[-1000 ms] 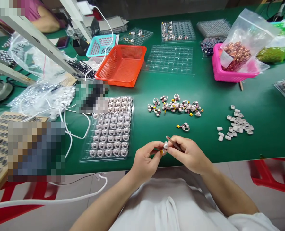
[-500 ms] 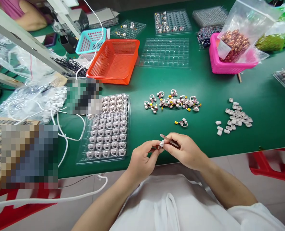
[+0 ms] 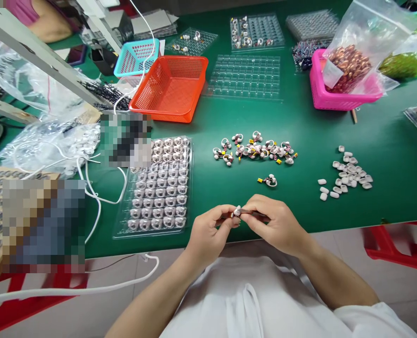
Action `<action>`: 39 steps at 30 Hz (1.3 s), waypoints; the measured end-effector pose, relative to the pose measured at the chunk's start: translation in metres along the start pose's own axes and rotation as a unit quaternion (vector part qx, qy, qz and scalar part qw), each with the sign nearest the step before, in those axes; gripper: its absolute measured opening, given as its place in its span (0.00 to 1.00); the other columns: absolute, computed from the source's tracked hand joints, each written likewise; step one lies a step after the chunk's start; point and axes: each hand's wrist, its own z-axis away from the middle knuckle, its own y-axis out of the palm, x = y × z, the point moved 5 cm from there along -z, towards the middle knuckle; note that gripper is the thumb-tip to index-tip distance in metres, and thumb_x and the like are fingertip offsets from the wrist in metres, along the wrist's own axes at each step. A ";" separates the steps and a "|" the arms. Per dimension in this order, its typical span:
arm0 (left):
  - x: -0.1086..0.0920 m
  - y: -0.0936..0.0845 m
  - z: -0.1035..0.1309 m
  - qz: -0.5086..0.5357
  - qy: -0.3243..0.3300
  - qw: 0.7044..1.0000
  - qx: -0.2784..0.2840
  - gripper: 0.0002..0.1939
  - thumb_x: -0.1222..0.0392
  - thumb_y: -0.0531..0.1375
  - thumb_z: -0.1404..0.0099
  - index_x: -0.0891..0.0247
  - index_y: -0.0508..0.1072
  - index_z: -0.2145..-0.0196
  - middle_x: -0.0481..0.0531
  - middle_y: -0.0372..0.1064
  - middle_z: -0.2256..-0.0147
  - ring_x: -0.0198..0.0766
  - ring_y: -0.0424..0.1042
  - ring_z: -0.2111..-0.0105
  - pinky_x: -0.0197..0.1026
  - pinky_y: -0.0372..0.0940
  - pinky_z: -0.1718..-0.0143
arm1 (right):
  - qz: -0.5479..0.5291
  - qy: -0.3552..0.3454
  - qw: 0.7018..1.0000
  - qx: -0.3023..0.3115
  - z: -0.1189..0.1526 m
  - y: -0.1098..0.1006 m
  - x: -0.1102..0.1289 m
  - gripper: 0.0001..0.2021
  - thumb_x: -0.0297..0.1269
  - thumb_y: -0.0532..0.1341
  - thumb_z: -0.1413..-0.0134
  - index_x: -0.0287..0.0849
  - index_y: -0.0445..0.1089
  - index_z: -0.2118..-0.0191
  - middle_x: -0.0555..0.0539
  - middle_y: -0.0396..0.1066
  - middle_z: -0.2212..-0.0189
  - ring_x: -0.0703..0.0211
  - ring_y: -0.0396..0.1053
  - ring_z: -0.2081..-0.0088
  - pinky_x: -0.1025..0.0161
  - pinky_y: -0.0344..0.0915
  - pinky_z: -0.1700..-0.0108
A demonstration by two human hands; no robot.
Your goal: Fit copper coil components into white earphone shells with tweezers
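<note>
Close to the table's front edge, my left hand [image 3: 208,233] pinches a small white earbud piece [image 3: 237,211] between thumb and fingertips. My right hand [image 3: 278,224] is closed on a pair of metal tweezers [image 3: 253,212], whose tip meets the piece; the contact is too small to make out. Beyond my hands lies one loose earbud assembly [image 3: 271,180] with a yellow tab. Farther back is a cluster of similar assemblies [image 3: 258,150]. Small white caps [image 3: 351,174] lie scattered to the right. A clear tray [image 3: 190,188] on the left holds rows of shiny pale shells [image 3: 158,203].
An orange basket [image 3: 173,101] and a turquoise basket [image 3: 136,56] stand at the back left. A clear compartment tray [image 3: 245,77] lies behind the cluster. Back right is a pink basket [image 3: 347,101] with a bag of copper-coloured parts [image 3: 349,65]. White cables [image 3: 99,197] loop at left.
The tweezers in my right hand have swung from pointing up and away to lying level against the white earbud piece. My left hand keeps its pinch. The view has shifted slightly.
</note>
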 end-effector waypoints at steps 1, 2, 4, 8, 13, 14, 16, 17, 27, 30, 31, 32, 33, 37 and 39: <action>0.000 -0.001 0.000 0.012 -0.012 1.000 -0.001 0.06 0.65 0.61 0.35 0.64 0.78 0.62 0.51 0.80 0.66 0.37 0.79 0.69 0.35 0.74 0.65 | 0.005 -0.026 1.000 0.001 0.002 0.000 0.001 0.06 0.29 0.59 0.37 0.42 0.74 0.60 0.49 0.70 0.68 0.64 0.65 0.70 0.67 0.59 0.71; 0.000 -0.002 0.000 0.024 -0.023 0.999 -0.002 0.06 0.65 0.61 0.36 0.64 0.78 0.62 0.51 0.79 0.66 0.37 0.79 0.70 0.35 0.74 0.65 | 0.012 -0.050 0.999 0.005 0.003 0.001 0.002 0.07 0.28 0.59 0.37 0.42 0.74 0.58 0.48 0.70 0.66 0.64 0.66 0.70 0.67 0.60 0.70; 0.000 -0.003 0.000 0.047 -0.042 0.998 -0.002 0.05 0.65 0.62 0.36 0.63 0.78 0.62 0.50 0.79 0.67 0.37 0.79 0.70 0.35 0.74 0.65 | 0.031 -0.090 0.995 0.015 0.004 0.001 0.003 0.08 0.26 0.59 0.38 0.42 0.74 0.57 0.47 0.71 0.64 0.63 0.68 0.68 0.68 0.63 0.68; 0.002 -0.003 0.002 0.092 -0.078 0.993 0.004 0.05 0.66 0.64 0.38 0.63 0.79 0.64 0.48 0.79 0.70 0.36 0.79 0.71 0.35 0.74 0.65 | 0.049 -0.139 0.989 0.024 0.003 0.001 0.004 0.10 0.23 0.59 0.38 0.42 0.72 0.55 0.46 0.71 0.63 0.62 0.69 0.66 0.67 0.65 0.66; 0.003 0.000 0.004 0.177 -0.122 0.977 0.010 0.05 0.64 0.67 0.39 0.65 0.80 0.64 0.49 0.79 0.69 0.37 0.78 0.70 0.37 0.74 0.64 | 0.081 -0.173 0.981 0.015 0.005 0.002 0.003 0.11 0.22 0.58 0.39 0.41 0.71 0.55 0.45 0.72 0.64 0.61 0.69 0.66 0.66 0.67 0.65; 0.004 0.001 0.004 0.203 -0.132 0.970 0.017 0.05 0.64 0.68 0.40 0.65 0.80 0.64 0.50 0.79 0.68 0.37 0.78 0.69 0.37 0.74 0.63 | 0.093 -0.185 0.978 0.013 0.006 0.002 0.003 0.11 0.22 0.58 0.39 0.41 0.70 0.55 0.45 0.72 0.64 0.61 0.70 0.66 0.66 0.67 0.65; 0.004 0.003 0.004 0.272 -0.152 0.949 0.045 0.09 0.61 0.70 0.40 0.65 0.80 0.62 0.52 0.80 0.66 0.39 0.79 0.66 0.39 0.74 0.60 | 0.119 -0.214 0.970 0.000 0.008 0.001 0.004 0.12 0.21 0.58 0.41 0.41 0.69 0.54 0.45 0.72 0.65 0.60 0.70 0.66 0.65 0.68 0.65; 0.004 0.004 0.004 0.312 -0.162 0.934 0.061 0.12 0.58 0.70 0.40 0.65 0.79 0.60 0.54 0.80 0.65 0.40 0.79 0.64 0.40 0.74 0.59 | 0.132 -0.229 0.964 -0.010 0.008 0.000 0.005 0.13 0.20 0.58 0.42 0.40 0.69 0.54 0.44 0.72 0.65 0.59 0.71 0.65 0.65 0.69 0.65; 0.017 0.012 0.004 0.426 -0.265 0.846 0.177 0.10 0.59 0.68 0.37 0.71 0.80 0.67 0.54 0.75 0.72 0.33 0.75 0.73 0.33 0.71 0.69 | 0.234 -0.324 0.917 -0.003 0.011 0.002 0.018 0.10 0.25 0.58 0.39 0.38 0.67 0.52 0.41 0.74 0.64 0.59 0.65 0.72 0.63 0.64 0.69; 0.016 0.010 0.004 0.422 -0.273 0.846 0.177 0.09 0.60 0.68 0.38 0.71 0.81 0.67 0.53 0.75 0.74 0.32 0.74 0.75 0.32 0.70 0.71 | 0.250 -0.327 0.911 0.008 0.011 0.002 0.022 0.10 0.24 0.57 0.39 0.38 0.67 0.53 0.43 0.74 0.67 0.60 0.63 0.73 0.64 0.62 0.71; 0.016 0.009 0.004 0.421 -0.277 0.846 0.174 0.09 0.60 0.69 0.39 0.71 0.81 0.68 0.53 0.75 0.74 0.31 0.74 0.76 0.32 0.69 0.71 | 0.256 -0.327 0.910 0.013 0.011 0.002 0.023 0.09 0.24 0.57 0.39 0.38 0.67 0.54 0.44 0.73 0.67 0.60 0.62 0.74 0.64 0.61 0.71; 0.016 0.009 0.004 0.420 -0.280 0.846 0.172 0.09 0.60 0.69 0.39 0.71 0.81 0.68 0.53 0.74 0.74 0.31 0.73 0.76 0.32 0.69 0.71 | 0.261 -0.326 0.908 0.020 0.010 0.002 0.024 0.08 0.24 0.57 0.38 0.38 0.67 0.54 0.44 0.73 0.68 0.60 0.62 0.74 0.64 0.60 0.72; 0.016 0.010 0.005 0.419 -0.284 0.845 0.172 0.09 0.60 0.70 0.40 0.71 0.81 0.68 0.53 0.74 0.75 0.31 0.73 0.76 0.32 0.69 0.72 | 0.266 -0.323 0.908 0.028 0.010 0.002 0.024 0.07 0.24 0.57 0.38 0.38 0.67 0.55 0.45 0.73 0.69 0.60 0.62 0.74 0.64 0.59 0.72; 0.009 0.011 0.007 0.410 -0.297 0.845 0.174 0.10 0.59 0.71 0.42 0.71 0.81 0.70 0.53 0.74 0.75 0.30 0.73 0.77 0.32 0.68 0.72 | 0.271 -0.316 0.907 0.061 0.010 0.000 0.027 0.07 0.25 0.56 0.37 0.38 0.67 0.56 0.45 0.73 0.68 0.60 0.63 0.73 0.63 0.58 0.73; 0.004 0.011 0.009 0.401 -0.306 0.848 0.165 0.10 0.59 0.72 0.44 0.70 0.82 0.70 0.53 0.75 0.75 0.31 0.73 0.77 0.32 0.68 0.72 | 0.269 -0.323 0.904 0.076 0.011 -0.001 0.030 0.08 0.26 0.55 0.36 0.38 0.67 0.54 0.45 0.74 0.68 0.59 0.64 0.74 0.62 0.58 0.73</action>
